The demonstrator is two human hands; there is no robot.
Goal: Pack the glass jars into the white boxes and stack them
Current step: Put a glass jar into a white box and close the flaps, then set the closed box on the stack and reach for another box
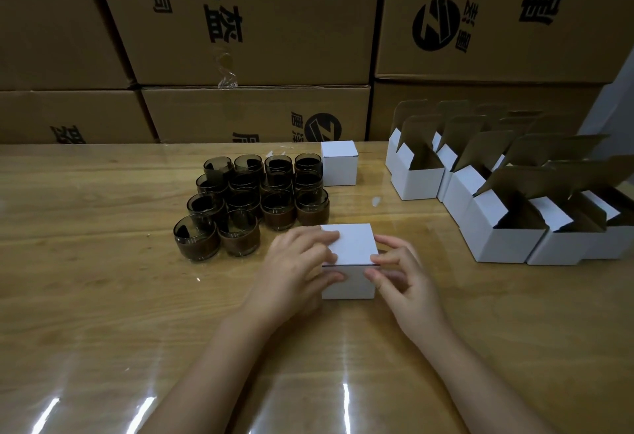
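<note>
A small white box (351, 248) with its lid down stands on the wooden table (103, 296) in front of me. My left hand (295, 272) holds its left side, fingers on the lid and thumb on the front face. My right hand (401, 275) grips its right side, fingertips at the lid's front edge. Several dark glass jars (254, 200) stand in a cluster to the left behind it. A second closed white box (339, 162) sits at the back, right of the jars. What the held box contains is hidden.
Several open white boxes (507, 193) with brown flaps raised stand in rows on the right. Big brown cartons (257, 39) are stacked like a wall along the table's far edge. A glossy film covers the table.
</note>
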